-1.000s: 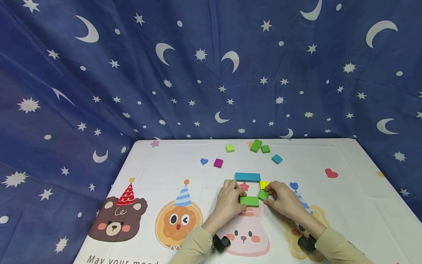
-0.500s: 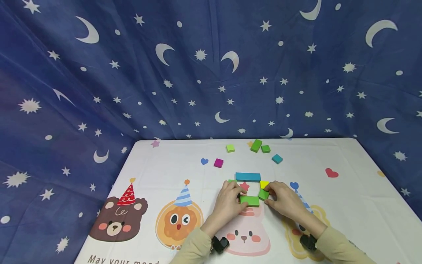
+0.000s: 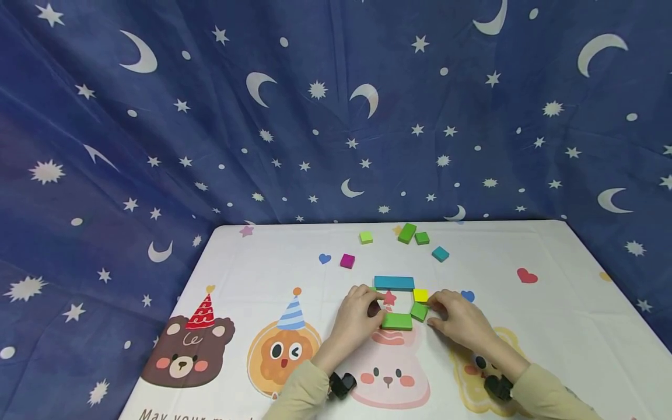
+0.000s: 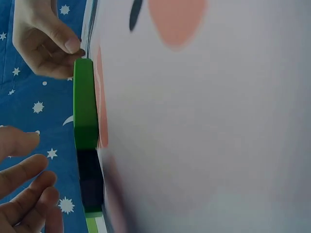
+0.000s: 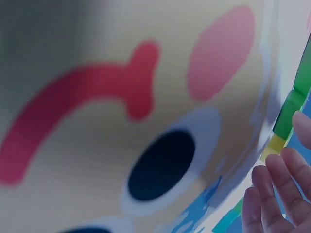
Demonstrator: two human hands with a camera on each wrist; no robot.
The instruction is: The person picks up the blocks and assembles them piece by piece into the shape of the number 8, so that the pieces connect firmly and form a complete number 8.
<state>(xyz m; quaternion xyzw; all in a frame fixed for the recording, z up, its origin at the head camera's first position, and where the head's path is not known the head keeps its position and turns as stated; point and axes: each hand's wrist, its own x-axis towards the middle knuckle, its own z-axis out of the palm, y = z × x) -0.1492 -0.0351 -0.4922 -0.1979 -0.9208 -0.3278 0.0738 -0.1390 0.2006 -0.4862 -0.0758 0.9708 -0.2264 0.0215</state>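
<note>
Several flat blocks form a ring on the table: a long blue block (image 3: 394, 283) at the back, a yellow block (image 3: 420, 296) and a tilted green block (image 3: 419, 311) on the right, a longer green block (image 3: 397, 321) in front. A dark block (image 4: 91, 179) lies on the left side, mostly behind my left hand (image 3: 357, 315) in the head view, with a bit of green beyond it. My left fingers are loosely bent beside it, apart from the blocks in the left wrist view. My right hand (image 3: 462, 321) hovers just right of the tilted green block, thumb and fingers spread, holding nothing.
Loose blocks lie farther back: a magenta one (image 3: 347, 261), a lime one (image 3: 366, 237), a long green one (image 3: 406, 233), a small green one (image 3: 422, 238) and a teal one (image 3: 440, 254). A star-and-moon curtain (image 3: 294, 116) hangs behind the printed white tablecloth (image 3: 567, 326).
My right hand has let go of the small green block and drawn slightly right. My left thumb has come off the long green block, and that hand has shifted slightly left. The blocks stay put.
</note>
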